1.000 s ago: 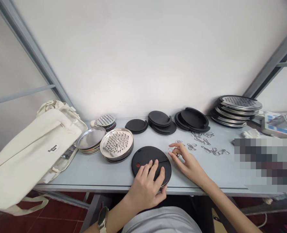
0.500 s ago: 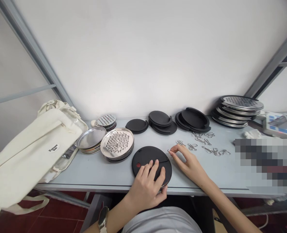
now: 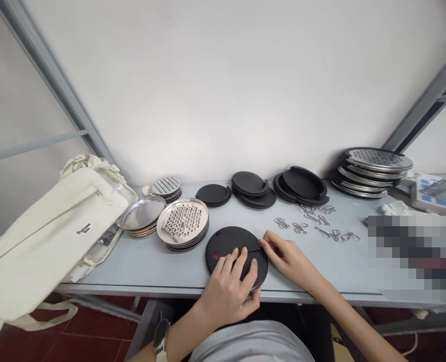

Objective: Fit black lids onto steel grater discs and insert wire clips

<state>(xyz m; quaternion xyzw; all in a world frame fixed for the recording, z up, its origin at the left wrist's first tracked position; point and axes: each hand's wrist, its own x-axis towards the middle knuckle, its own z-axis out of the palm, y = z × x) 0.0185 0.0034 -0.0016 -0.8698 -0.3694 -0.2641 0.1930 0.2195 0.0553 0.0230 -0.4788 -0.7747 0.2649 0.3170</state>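
Observation:
At the table's front edge lies a black round disc [image 3: 226, 241] with a red dot and a straight slit across it. My left hand [image 3: 228, 284] grips it, fingers on top and thumb at the lower right rim. A small metal wire piece [image 3: 260, 243] is pinched between the thumb and index finger of my right hand [image 3: 285, 254], at the disc's right rim by the end of the slit. Fingertips hide most of that piece. Several loose bent wire clips [image 3: 300, 228] lie beyond my right hand.
Stacked round metal grater plates [image 3: 183, 223] and plain metal discs [image 3: 143, 213] stand at left, beside a cream bag [image 3: 57, 221]. Black round parts [image 3: 249, 183] and black trays [image 3: 301, 183] line the wall. A grater stack [image 3: 377, 171] stands far right.
My right hand has moved slightly left, bringing the small wire piece against the disc's right rim. My left hand keeps its place on the disc.

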